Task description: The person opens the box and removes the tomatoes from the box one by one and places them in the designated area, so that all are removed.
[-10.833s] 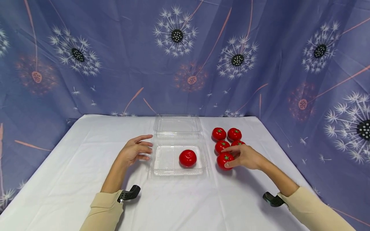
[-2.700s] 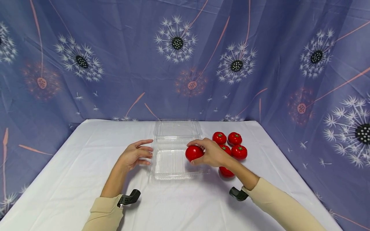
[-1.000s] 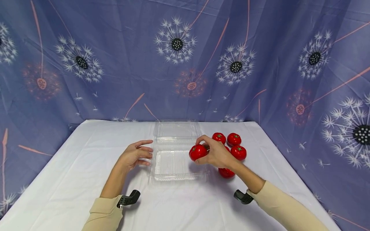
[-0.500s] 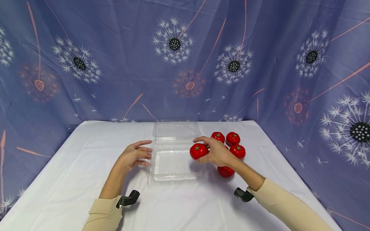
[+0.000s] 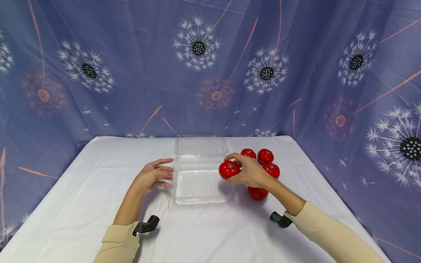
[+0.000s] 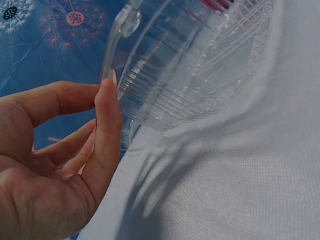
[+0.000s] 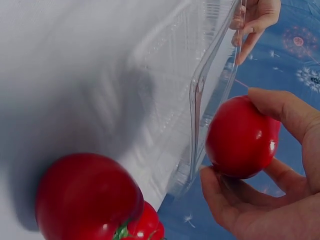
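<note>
In the head view my right hand [image 5: 251,171] grips a red tomato [image 5: 229,170], green stem facing up, above the right side of the clear plastic container [image 5: 197,199]. The right wrist view shows that tomato [image 7: 242,137] between thumb and fingers, apart from the container's rim. My left hand [image 5: 154,175] is at the container's left side. In the left wrist view its thumb and fingertip pinch the rim [image 6: 107,62]. The container's lid [image 5: 201,146] lies folded back, and no tomato sits in the base.
Right of the container are more tomatoes on the white tablecloth [image 5: 204,233]: a near one [image 5: 258,193], a middle one [image 5: 271,170] and two at the back [image 5: 265,156]. The right hand covers part of the group. A patterned blue curtain [image 5: 148,73] hangs behind.
The tomato earlier inside the container is gone from it. My right hand, earlier at the tomato group, now holds a tomato; lately it shifts slightly right, the stem turning into view. The left hand stays put.
</note>
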{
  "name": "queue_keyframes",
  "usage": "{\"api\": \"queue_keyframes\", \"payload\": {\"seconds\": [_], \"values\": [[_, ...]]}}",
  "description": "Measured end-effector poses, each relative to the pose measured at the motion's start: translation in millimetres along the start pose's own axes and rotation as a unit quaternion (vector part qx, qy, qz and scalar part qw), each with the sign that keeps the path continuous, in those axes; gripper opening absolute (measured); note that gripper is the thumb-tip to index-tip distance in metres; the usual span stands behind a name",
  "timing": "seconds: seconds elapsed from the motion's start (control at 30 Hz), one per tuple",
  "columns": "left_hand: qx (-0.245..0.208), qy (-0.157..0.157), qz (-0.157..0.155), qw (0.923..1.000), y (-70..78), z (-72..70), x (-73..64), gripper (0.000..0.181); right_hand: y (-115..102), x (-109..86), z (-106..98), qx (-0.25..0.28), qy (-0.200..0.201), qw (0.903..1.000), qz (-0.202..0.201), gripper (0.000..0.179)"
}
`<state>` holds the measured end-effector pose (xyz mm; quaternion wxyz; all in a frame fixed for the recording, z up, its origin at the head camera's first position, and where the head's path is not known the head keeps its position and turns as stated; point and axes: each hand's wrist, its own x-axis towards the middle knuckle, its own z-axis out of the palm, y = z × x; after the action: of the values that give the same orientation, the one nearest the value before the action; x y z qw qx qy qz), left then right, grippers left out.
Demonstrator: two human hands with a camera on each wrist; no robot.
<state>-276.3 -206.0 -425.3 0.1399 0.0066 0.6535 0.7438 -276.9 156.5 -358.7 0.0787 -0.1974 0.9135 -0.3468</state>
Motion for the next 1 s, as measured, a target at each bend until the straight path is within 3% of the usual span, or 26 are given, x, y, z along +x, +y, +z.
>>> {"api": "queue_keyframes", "payload": {"seconds": [0.4, 1.0], "values": [[0.003, 0.002, 0.001, 1.0, -0.8, -0.7, -0.2, 0.07, 3.3, -7.7, -19.6, -0.028, 0.018, 0.9993, 0.02, 0.065], [0.005, 0.008, 0.002, 1.0, -0.4, -0.2, -1.0, 0.069, 38.5, -29.1, -50.0, -0.052, 0.064, 0.9948, 0.059, 0.071]]}}
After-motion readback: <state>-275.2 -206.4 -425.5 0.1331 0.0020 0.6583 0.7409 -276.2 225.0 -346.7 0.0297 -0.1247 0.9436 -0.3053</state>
